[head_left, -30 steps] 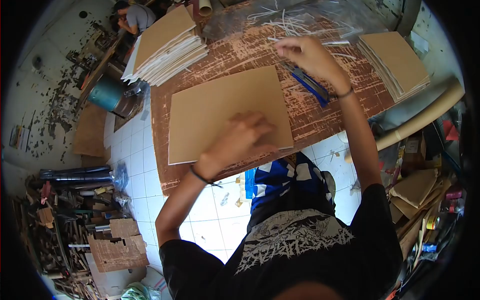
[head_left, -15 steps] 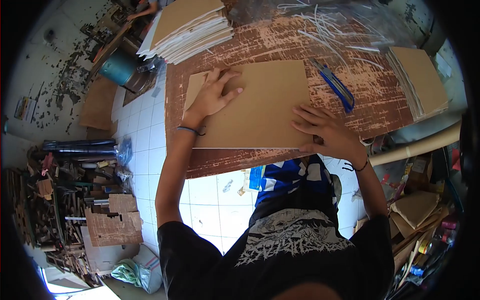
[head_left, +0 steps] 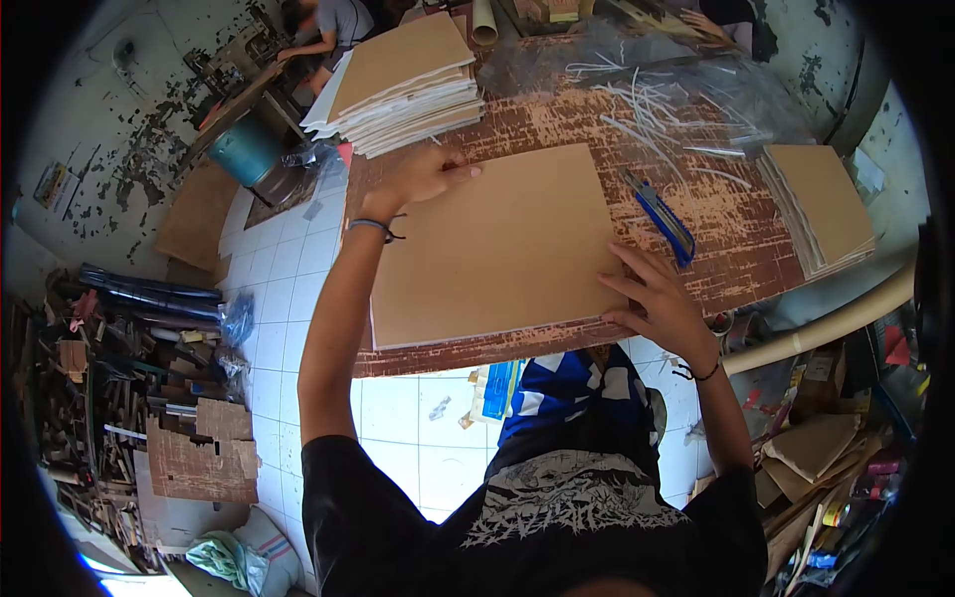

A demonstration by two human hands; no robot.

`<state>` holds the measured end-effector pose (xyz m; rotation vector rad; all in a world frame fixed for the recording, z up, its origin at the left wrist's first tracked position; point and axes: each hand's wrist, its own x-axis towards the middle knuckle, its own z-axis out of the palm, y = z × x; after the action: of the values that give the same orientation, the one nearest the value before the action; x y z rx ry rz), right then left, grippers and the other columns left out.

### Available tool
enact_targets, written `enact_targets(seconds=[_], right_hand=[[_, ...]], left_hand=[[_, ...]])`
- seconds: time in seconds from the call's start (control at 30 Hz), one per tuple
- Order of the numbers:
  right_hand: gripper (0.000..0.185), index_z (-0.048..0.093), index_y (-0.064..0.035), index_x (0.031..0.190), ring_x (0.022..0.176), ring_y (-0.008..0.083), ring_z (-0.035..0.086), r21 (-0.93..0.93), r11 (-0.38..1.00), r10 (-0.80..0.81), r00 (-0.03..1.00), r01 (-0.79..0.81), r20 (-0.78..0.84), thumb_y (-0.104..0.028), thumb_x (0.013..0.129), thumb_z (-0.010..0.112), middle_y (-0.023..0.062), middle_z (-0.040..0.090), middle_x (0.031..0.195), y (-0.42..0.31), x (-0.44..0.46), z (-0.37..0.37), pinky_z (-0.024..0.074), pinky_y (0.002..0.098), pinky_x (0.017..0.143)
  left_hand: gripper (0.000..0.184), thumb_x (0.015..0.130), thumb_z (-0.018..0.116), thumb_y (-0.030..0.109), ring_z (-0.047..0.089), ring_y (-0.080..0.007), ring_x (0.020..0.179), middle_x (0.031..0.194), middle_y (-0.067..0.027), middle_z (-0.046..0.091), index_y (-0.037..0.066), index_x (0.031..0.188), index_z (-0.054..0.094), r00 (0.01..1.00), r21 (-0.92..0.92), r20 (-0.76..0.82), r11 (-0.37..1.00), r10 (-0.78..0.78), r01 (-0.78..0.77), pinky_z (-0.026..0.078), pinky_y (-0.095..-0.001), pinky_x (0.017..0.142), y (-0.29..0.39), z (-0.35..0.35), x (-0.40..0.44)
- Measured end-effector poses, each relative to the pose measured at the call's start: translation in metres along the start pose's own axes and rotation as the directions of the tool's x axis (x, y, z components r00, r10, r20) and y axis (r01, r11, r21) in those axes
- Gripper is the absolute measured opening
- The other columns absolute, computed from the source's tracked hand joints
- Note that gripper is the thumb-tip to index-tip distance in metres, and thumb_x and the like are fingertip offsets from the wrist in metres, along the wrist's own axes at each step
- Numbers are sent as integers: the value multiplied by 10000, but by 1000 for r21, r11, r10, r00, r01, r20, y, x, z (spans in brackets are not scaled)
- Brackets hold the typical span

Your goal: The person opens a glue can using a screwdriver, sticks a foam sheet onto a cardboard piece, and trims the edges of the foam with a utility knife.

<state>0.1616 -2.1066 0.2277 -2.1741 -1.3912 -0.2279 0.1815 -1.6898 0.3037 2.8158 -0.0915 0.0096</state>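
A brown cardboard sheet (head_left: 497,249) lies flat on the worn table (head_left: 721,274) in front of me. My left hand (head_left: 423,181) is at its far left corner, fingers curled in and closed around the edge; the hand covers that corner. At the near right corner, my right hand (head_left: 652,298) rests with fingers apart, the fingertips touching the sheet's right edge. A blue box cutter (head_left: 665,225) lies on the table just right of the sheet, near my right hand.
Behind the sheet is a tall stack of cardboard (head_left: 403,85); another stack (head_left: 821,214) sits at the right edge. White strips (head_left: 647,114) and clear plastic litter the back. A long cardboard tube (head_left: 826,320) juts out right. Other people (head_left: 341,22) are beyond the table.
My left fingers have gone from spread flat on the sheet to curled at its far corner. The sheet has turned slightly, its left side nearer me. My view has shifted.
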Motion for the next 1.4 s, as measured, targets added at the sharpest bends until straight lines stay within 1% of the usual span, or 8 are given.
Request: enact_targets(seconds=[0.3,0.6,0.83,0.93,1.03,1.13,1.2,1.4], right_hand=[[262,703,-49,1192,1084,326,677,117,981,193,868,-157,-457,-69,932,679,145,637,1311,31,20,-23,528,401,936],[462,618,-22,1306,1218,372,572,22,903,405,835,-428,-374,-303,947,696,192,636,1273,89,2,-23,400,464,1066],[653,627,-53,1315,1239,336,533,-134,921,315,903,-365,-293,-525,874,725,149,613,1303,86,-7,-21,300,487,1103],[705,628,-61,1317,1258,335,515,-173,925,283,918,-338,-278,-580,850,724,139,591,1341,81,-7,-20,285,493,1106],[590,635,-66,1296,1242,319,531,-55,931,334,901,-362,-278,-422,846,769,132,636,1267,71,-4,-26,271,485,1111],[513,632,-61,1290,1205,314,563,36,925,376,893,-379,-248,-274,844,773,133,664,1209,72,-3,-26,307,473,1093],[473,627,-53,1287,1160,321,592,85,936,350,898,-340,-266,-195,855,758,140,671,1189,75,-6,-26,365,459,1056],[333,616,-18,1244,1012,349,664,259,924,371,822,-281,-433,-80,924,684,173,673,1169,84,-10,-22,524,392,888]], left_hand=[[402,1042,584,385,627,-106,848,915,-58,683,-6,1099,662,977,-577,-77,808,-200,120,514,-269,735,-15,-56,-51],[407,1048,566,201,741,-225,878,1041,-154,714,-60,1343,466,918,-914,273,219,-289,341,639,-340,746,12,32,-147],[536,1017,629,191,737,-267,725,873,-182,704,-74,1386,344,895,-778,375,443,-242,446,640,-375,578,45,56,-156],[482,977,693,254,727,-273,725,806,-179,684,-51,1270,463,761,-344,450,695,-468,631,625,-386,631,59,27,-145],[429,930,736,302,709,-310,736,746,-166,656,-33,1124,551,878,-60,76,877,-472,477,595,-418,725,66,21,-125],[374,917,727,303,682,-336,876,865,-184,662,-17,1066,602,986,-78,-18,983,-165,163,545,-417,853,97,18,-91],[344,929,708,292,645,-356,1030,1054,-186,658,9,1106,626,944,-49,-197,959,266,-281,520,-415,916,93,47,-59],[522,764,872,326,633,-348,1082,1108,-164,641,55,1162,668,941,88,68,937,332,-337,513,-415,931,80,67,65]])
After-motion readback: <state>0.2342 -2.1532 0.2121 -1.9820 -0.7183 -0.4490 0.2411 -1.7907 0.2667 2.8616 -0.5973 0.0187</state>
